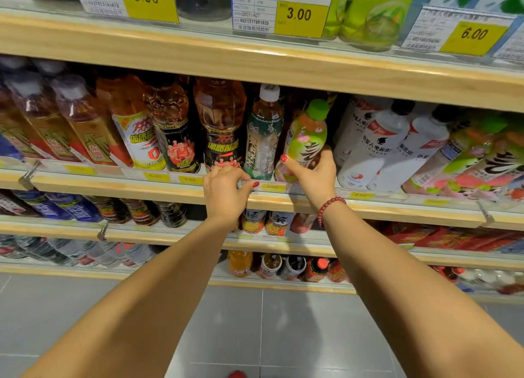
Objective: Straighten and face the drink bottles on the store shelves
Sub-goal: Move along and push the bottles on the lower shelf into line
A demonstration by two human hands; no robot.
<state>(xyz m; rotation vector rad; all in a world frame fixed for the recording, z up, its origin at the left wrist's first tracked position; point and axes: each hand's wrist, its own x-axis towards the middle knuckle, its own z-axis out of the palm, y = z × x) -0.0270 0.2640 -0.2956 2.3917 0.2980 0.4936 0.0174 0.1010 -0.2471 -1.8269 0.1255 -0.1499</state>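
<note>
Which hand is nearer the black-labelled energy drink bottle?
Left. The left hand grips the price rail just below the black-labelled energy drink bottle; the right hand grips the green-capped bottle further right.

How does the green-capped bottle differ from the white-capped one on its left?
The green-capped bottle has a pink-and-green label; the white-capped bottle a dark green one. The right hand grips the green-capped bottle, which tilts right; the white-capped bottle stands straighter. Both sit on one shelf.
</note>
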